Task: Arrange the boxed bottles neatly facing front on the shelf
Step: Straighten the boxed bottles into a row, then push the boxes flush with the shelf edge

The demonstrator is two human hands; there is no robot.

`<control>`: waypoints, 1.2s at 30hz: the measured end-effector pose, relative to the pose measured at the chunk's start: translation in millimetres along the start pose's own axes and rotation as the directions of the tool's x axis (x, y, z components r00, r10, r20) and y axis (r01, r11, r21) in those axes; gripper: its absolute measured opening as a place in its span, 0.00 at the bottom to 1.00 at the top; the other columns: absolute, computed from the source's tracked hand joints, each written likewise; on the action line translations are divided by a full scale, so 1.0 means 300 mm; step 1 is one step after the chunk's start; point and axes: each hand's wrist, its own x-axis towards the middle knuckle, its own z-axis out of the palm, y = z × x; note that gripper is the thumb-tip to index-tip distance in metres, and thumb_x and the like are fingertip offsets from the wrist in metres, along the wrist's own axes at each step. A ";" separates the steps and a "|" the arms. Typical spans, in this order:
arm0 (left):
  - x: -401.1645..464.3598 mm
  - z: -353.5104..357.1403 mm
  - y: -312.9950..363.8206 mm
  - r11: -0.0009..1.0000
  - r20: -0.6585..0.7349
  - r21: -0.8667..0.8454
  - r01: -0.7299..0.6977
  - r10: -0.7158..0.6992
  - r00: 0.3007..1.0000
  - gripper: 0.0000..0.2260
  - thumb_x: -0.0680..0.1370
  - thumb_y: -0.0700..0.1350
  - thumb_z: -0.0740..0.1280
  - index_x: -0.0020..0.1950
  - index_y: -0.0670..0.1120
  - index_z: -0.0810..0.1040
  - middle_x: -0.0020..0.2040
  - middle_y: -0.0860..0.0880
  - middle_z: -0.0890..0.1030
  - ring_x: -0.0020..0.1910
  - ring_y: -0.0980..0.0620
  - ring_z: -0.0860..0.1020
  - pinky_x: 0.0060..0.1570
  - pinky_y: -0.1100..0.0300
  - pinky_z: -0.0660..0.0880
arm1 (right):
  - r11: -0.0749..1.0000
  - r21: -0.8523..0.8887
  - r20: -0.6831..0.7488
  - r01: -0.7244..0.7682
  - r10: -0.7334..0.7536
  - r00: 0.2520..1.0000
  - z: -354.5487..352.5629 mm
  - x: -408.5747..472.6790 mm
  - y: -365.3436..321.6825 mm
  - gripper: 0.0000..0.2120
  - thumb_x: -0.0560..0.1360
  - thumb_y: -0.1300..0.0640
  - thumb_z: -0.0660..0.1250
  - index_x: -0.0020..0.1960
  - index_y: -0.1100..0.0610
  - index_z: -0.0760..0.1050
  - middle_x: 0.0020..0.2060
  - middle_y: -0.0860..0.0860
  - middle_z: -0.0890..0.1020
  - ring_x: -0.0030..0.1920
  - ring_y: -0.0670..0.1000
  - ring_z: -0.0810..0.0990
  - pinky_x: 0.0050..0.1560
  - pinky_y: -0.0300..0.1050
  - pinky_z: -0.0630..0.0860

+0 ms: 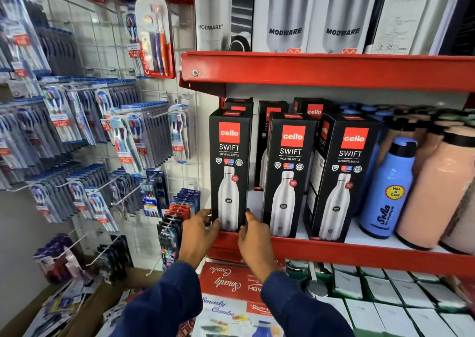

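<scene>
We have both hands at the foot of the left box (229,169), which stands upright at the near edge of the red shelf (334,252) with its printed front toward us. Our left hand (199,230) presses its left lower edge and our right hand (253,234) its right lower edge, so the two clamp the box between them.

The step in hand looks like squaring this box. Two more boxes stand to its right: the middle box (289,174) faces front, while the right box (341,177) is turned slightly, showing its left side panel. Further boxes (312,109) stand in the far row behind.

Next, we judge, the left box needs only a small nudge to line up with the shelf edge. Then the hands should let go and shift right to twist the angled right box square, close beside the blue bottle (388,187).
</scene>
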 end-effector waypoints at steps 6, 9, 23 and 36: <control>-0.033 -0.003 0.000 0.999 -0.064 0.037 -0.007 0.009 0.998 0.11 0.77 0.45 0.71 0.57 0.42 0.82 0.50 0.44 0.88 0.43 0.57 0.81 0.45 0.66 0.74 | 0.999 -0.042 0.016 0.024 -0.023 1.000 0.000 -0.020 -0.004 0.18 0.77 0.65 0.59 0.67 0.61 0.71 0.47 0.58 0.84 0.46 0.54 0.83 0.46 0.40 0.77; -0.048 -0.008 0.004 0.999 -0.090 0.048 -0.010 0.014 0.996 0.11 0.77 0.45 0.71 0.56 0.41 0.83 0.51 0.43 0.87 0.45 0.53 0.84 0.45 0.68 0.72 | 0.998 -0.036 0.030 0.044 -0.043 0.999 0.000 -0.036 -0.002 0.18 0.77 0.65 0.59 0.67 0.60 0.70 0.50 0.58 0.83 0.50 0.55 0.82 0.52 0.44 0.79; -0.114 -0.035 0.050 0.999 -0.215 0.047 -0.019 0.028 0.976 0.18 0.77 0.42 0.70 0.66 0.41 0.77 0.60 0.42 0.83 0.59 0.42 0.80 0.63 0.49 0.76 | 0.993 0.096 0.011 0.073 -0.075 0.997 -0.078 -0.091 0.062 0.17 0.75 0.64 0.66 0.64 0.56 0.76 0.50 0.50 0.84 0.39 0.40 0.81 0.38 0.18 0.70; -0.232 0.163 0.208 0.994 0.059 -0.108 -0.028 0.034 0.998 0.20 0.77 0.42 0.69 0.69 0.42 0.75 0.50 0.37 0.86 0.24 0.63 0.75 0.32 0.73 0.72 | 0.971 0.183 -0.167 -0.152 0.183 0.969 -0.191 -0.113 0.236 0.11 0.70 0.65 0.69 0.52 0.59 0.76 0.45 0.56 0.81 0.38 0.52 0.81 0.44 0.46 0.79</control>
